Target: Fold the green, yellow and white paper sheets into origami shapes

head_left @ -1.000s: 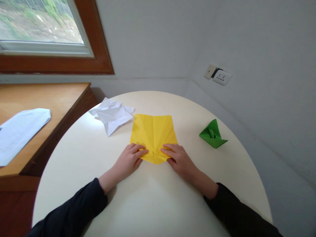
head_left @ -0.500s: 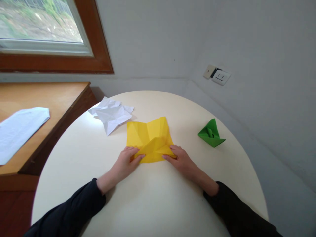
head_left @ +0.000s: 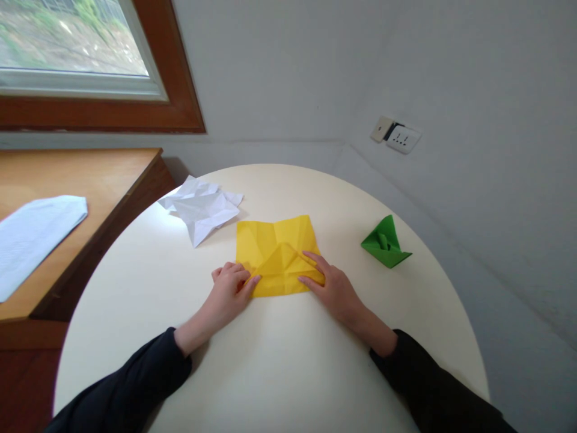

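Pressing flat, the left hand and right hand cover the yellow paper's near corners.

Both arms come in from the near edge of the tabletop, in dark sleeves that end at the wrists. The left hand lies palm down on the tabletop, the fingers loosely curled, the forefinger stretched out flat towards the right hand. The right hand also lies palm down, its fingers spread and straight, pointing away from the body and a little to the left. The two hands are near each other but apart, about the middle of the tabletop. Both forearms rest low and slant inward
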`<act>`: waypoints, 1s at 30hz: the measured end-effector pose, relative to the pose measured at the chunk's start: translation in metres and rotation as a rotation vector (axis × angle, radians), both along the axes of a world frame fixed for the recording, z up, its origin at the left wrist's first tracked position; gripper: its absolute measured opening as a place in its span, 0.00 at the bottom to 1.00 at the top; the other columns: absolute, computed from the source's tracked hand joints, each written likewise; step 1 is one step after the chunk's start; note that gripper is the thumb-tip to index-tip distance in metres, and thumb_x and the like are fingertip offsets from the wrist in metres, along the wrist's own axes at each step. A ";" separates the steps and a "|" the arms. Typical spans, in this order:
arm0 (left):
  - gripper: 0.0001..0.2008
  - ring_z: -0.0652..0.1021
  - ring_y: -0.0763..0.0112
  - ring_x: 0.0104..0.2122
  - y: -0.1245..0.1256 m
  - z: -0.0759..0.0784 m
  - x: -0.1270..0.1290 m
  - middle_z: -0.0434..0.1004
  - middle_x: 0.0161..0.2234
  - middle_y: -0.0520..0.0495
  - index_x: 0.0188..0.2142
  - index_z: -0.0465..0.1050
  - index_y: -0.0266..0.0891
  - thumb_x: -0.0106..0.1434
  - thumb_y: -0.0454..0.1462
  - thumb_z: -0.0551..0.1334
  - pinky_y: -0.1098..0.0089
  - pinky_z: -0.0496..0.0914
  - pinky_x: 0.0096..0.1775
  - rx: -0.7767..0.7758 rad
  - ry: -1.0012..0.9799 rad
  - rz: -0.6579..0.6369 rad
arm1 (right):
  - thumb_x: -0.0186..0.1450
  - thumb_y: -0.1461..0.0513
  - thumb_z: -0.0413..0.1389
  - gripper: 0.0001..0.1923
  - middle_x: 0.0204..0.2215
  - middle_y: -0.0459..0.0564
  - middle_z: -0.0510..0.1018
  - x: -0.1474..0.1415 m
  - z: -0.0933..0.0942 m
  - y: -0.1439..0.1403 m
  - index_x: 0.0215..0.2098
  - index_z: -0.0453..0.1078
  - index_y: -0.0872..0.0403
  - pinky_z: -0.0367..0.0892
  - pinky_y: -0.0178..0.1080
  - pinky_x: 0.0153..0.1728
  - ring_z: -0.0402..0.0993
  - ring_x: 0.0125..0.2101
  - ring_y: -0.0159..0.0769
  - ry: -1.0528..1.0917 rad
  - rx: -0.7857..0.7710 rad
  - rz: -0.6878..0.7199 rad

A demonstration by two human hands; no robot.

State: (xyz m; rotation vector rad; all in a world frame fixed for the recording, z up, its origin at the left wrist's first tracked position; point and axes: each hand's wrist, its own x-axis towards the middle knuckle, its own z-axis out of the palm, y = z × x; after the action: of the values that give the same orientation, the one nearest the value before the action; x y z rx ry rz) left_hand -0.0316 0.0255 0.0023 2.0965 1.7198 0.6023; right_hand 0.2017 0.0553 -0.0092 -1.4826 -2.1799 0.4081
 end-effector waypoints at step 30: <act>0.18 0.70 0.56 0.43 -0.003 -0.007 0.013 0.69 0.45 0.37 0.48 0.66 0.37 0.60 0.26 0.49 0.55 0.63 0.44 0.345 0.302 -0.127 | 0.68 0.64 0.42 0.20 0.56 0.59 0.65 -0.015 -0.006 -0.016 0.55 0.63 0.58 0.55 0.50 0.55 0.58 0.58 0.42 -0.295 0.271 0.292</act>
State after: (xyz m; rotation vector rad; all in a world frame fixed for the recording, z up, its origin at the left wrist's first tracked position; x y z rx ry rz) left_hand -0.0184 0.0223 -0.0050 2.6324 1.7147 0.6039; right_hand 0.1869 0.0396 -0.0148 -1.1383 -2.5743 -0.0209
